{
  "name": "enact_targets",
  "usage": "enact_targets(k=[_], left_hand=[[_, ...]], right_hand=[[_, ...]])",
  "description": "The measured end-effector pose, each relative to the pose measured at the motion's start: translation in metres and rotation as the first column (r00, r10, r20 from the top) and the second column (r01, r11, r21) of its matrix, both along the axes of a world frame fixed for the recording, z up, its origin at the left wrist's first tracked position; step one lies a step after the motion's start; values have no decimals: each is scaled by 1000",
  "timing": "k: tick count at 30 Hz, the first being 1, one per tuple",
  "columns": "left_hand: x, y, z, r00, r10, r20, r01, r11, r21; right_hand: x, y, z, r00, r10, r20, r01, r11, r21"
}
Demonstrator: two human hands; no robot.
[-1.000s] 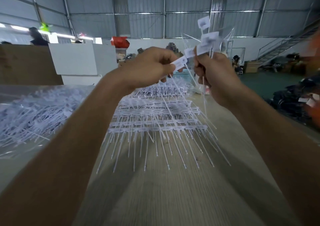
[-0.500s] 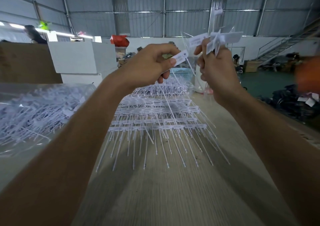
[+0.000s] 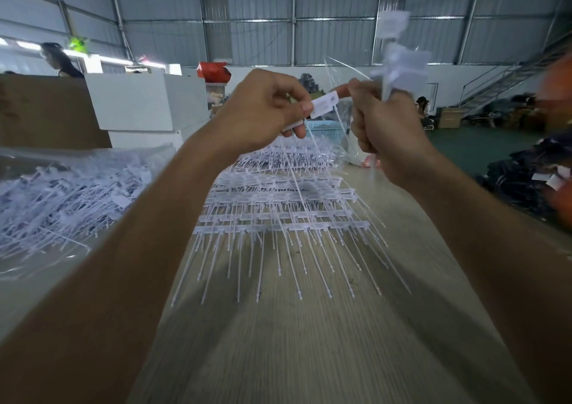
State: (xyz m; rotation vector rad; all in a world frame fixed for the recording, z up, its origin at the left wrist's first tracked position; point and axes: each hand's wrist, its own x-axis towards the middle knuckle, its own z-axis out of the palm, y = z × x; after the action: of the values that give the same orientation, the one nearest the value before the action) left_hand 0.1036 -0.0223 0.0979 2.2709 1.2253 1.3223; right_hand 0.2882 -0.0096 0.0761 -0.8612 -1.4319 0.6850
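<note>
Tag bundle higher; ties in bag

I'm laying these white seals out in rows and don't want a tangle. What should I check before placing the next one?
1. Left hand pinches one seal by its tag: ok.
2. Right hand grips the bundle: ok.
3. Seal's tail free of the bundle: cannot tell, blurred there.
4. Rows on the table lie parallel: ok.
5. Bare wood shows in front of the nearest row: ok.
</note>
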Motion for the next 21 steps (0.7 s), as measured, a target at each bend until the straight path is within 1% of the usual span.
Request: enact_targets(k=[1, 3, 5, 8, 10, 12, 15, 17, 21], left_hand=[[0, 0, 0, 1000, -1, -13, 1, 1000, 5], [-1, 0, 0, 999, 19, -41, -19, 1000, 24], [-4, 0, 0, 998, 49, -41, -48, 998, 41], [-6, 0, 1, 997, 62, -49, -59, 997, 58], [-5, -1, 2, 995, 43, -93, -36, 997, 73], [-2, -3, 1, 995, -6, -95, 14, 996, 90], [1, -3, 0, 1000, -23, 8, 22, 995, 98], [3, -3, 0, 997, -13, 81, 7, 997, 78], [7, -2, 4, 976, 16, 215, -21, 999, 24]], right_hand=[[-2, 0, -1, 998, 5, 58, -5, 1000, -15], [-6, -1, -4, 988, 79, 133, -74, 996, -46], [-7, 0, -5, 975, 162, 151, -155, 986, -52], [-5, 0, -5, 961, 233, 151, -234, 972, -11], [-3, -1, -4, 957, 231, 178, -242, 969, 42], [-2, -1, -5, 954, 217, 208, -235, 970, 65], [1, 0, -6, 956, 234, 177, -250, 966, 71], [1, 0, -5, 960, 230, 162, -249, 963, 107], [0, -1, -2, 969, 133, 206, -177, 962, 210]])
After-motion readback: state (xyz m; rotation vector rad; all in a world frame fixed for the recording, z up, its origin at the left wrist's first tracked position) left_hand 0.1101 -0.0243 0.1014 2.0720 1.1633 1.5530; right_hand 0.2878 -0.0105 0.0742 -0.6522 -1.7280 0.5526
